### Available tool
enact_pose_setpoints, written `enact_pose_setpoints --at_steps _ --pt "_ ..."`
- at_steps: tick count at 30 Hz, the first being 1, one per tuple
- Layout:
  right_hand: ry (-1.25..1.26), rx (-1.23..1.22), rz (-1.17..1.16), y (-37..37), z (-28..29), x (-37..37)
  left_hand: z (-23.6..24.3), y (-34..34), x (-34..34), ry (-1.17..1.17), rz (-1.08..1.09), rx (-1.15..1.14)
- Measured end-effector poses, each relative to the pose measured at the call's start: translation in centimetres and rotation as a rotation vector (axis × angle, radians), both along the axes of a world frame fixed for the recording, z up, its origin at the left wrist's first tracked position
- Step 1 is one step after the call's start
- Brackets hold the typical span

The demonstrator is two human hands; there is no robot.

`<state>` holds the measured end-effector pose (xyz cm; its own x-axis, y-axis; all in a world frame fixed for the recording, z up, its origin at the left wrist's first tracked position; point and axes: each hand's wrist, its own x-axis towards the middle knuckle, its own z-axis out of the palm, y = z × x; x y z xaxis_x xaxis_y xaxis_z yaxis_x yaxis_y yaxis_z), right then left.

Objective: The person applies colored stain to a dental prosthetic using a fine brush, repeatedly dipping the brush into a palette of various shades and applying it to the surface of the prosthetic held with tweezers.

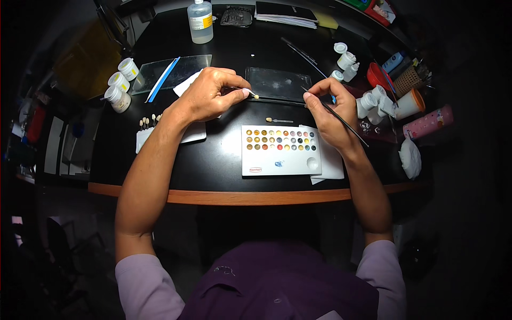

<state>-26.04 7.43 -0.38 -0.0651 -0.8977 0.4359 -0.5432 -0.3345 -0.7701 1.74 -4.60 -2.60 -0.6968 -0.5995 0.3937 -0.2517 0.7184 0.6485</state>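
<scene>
My left hand [209, 95] reaches over the middle of the black desk, fingers closed in a pinch. From its fingertips a small yellowish tooth-shaped piece [256, 97] sticks out on a thin light holder, partly hidden. My right hand [337, 112] is closed on a slim dark paintbrush [344, 122], its tip pointing left toward the tooth piece, well apart from it. Between and beyond the hands lies a glass slab [274, 80] with a whitish smear. Nearer me sits a white palette [253, 160] with several rows of coloured wells. A tooth shade tab [277, 120] lies just behind it.
Several lidded white jars [118, 100] stand at left, near a blue-edged strip [162, 80] on another glass sheet. Shade tabs [146, 122] rest on a white pad. A clear bottle [200, 24] stands at back. Small jars [368, 102] and a red bowl [377, 74] crowd the right.
</scene>
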Motion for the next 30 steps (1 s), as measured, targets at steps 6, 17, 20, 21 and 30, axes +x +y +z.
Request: enact_pose_setpoints --at_steps 6,17,20,21,30 --pt "0.074 -0.047 -0.021 -0.5 -0.5 0.1 0.4 0.5 0.6 0.012 -0.019 0.009" --pt "0.081 0.000 -0.050 -0.2 -0.2 -0.2 1.6 1.2 -0.6 -0.096 -0.073 0.049" --pt "0.104 -0.066 -0.057 -0.3 -0.5 -0.2 1.4 2.3 -1.4 -0.160 -0.047 0.007" --pt "0.103 -0.080 -0.057 -0.5 -0.6 -0.3 1.5 2.8 -1.7 -0.200 -0.032 -0.018" --pt "0.067 -0.169 -0.038 0.0 -0.8 -0.7 0.6 3.2 -3.0 -0.232 -0.013 0.009"
